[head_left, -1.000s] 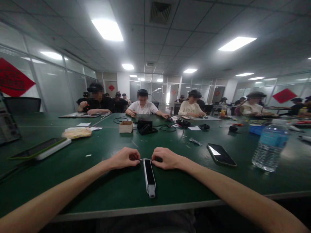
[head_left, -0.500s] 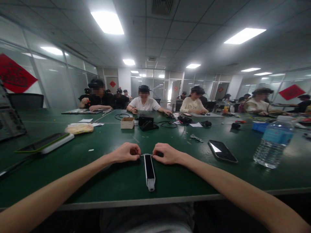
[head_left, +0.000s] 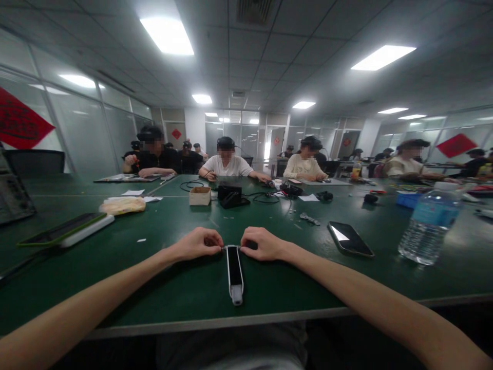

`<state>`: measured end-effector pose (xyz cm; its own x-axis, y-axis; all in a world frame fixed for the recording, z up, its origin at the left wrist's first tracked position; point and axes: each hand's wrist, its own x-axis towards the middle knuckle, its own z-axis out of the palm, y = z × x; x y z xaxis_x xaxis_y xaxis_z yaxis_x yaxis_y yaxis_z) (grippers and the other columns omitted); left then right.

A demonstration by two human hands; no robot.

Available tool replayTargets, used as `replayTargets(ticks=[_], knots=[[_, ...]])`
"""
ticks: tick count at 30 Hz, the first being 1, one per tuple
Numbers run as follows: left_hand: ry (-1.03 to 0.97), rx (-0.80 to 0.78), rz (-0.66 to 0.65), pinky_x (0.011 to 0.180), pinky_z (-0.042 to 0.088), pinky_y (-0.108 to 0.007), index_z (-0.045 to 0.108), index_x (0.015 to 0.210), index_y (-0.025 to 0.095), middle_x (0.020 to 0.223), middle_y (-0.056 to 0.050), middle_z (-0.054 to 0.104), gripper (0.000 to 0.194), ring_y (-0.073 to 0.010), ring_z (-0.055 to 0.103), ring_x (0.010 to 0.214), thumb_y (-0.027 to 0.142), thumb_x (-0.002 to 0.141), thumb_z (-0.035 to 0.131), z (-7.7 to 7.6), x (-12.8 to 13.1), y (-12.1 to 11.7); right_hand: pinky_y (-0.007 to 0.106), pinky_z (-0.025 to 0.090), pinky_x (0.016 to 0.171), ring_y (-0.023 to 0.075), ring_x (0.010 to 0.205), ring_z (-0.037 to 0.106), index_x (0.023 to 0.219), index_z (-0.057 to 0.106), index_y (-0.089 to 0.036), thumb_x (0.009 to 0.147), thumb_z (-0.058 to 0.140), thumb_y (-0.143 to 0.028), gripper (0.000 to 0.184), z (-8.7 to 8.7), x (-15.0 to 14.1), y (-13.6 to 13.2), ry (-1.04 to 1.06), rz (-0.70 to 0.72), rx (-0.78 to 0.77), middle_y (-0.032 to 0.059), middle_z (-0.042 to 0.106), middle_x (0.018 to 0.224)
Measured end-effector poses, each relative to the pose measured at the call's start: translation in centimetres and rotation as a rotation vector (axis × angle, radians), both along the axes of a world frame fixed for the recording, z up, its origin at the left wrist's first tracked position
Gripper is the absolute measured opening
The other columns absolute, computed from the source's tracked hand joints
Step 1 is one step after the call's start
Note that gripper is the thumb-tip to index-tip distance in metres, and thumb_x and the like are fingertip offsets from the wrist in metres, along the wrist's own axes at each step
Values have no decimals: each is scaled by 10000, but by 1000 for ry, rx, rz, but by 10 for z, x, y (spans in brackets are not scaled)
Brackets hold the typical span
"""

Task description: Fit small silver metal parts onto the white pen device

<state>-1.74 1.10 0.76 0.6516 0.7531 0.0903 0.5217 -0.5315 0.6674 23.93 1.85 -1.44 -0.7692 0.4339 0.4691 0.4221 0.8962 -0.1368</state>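
Observation:
A slim, long device [head_left: 234,270] with a white edge, a black face and a grey block at its near end lies on the green table, pointing toward me. At its far end, my left hand [head_left: 200,242] is on the left side, thumb and forefinger pinched together. My right hand [head_left: 264,244] pinches in the same way on the right side. Something thin and small shows between the fingertips and the device's far end, too small to name. Both sets of fingertips are close beside that end; whether they touch the device itself I cannot tell.
On the right are a phone [head_left: 350,239] and a water bottle [head_left: 429,226]. Ahead sit a small cardboard box [head_left: 200,196], a black device [head_left: 231,196] and cables. At left lies a green-edged tablet-like thing [head_left: 63,229]. Several people work across the table [head_left: 173,303].
The view has tilted and shifted slightly. Both hands keep their pinch at the device's far end, with no clear change in their hold.

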Motion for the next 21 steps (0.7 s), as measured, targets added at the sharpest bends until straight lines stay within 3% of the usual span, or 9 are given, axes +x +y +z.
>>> replayTargets(ticks=[9, 17, 21], knots=[[23, 98, 34, 655, 459, -260, 646, 904, 157, 834, -14, 668, 279, -147, 589, 714, 392, 753, 646, -3, 7, -4, 238, 435, 668, 132, 715, 546, 796, 632, -140, 811, 614, -213, 77, 1, 0, 0, -7, 6, -3, 41, 613, 784], [79, 138, 61, 642, 444, -259, 641, 877, 171, 783, -1, 645, 286, -153, 567, 692, 428, 764, 584, 2, 13, -9, 239, 438, 706, 127, 746, 556, 822, 647, -142, 829, 624, -298, 157, 15, 5, -3, -84, -15, -20, 38, 618, 817], [89, 135, 45, 651, 445, -262, 634, 898, 178, 816, -3, 652, 285, -154, 569, 700, 427, 774, 572, 3, 13, -9, 251, 429, 732, 135, 777, 563, 848, 654, -143, 873, 567, -350, 226, 21, 16, 11, -82, -113, 46, 50, 630, 852]])
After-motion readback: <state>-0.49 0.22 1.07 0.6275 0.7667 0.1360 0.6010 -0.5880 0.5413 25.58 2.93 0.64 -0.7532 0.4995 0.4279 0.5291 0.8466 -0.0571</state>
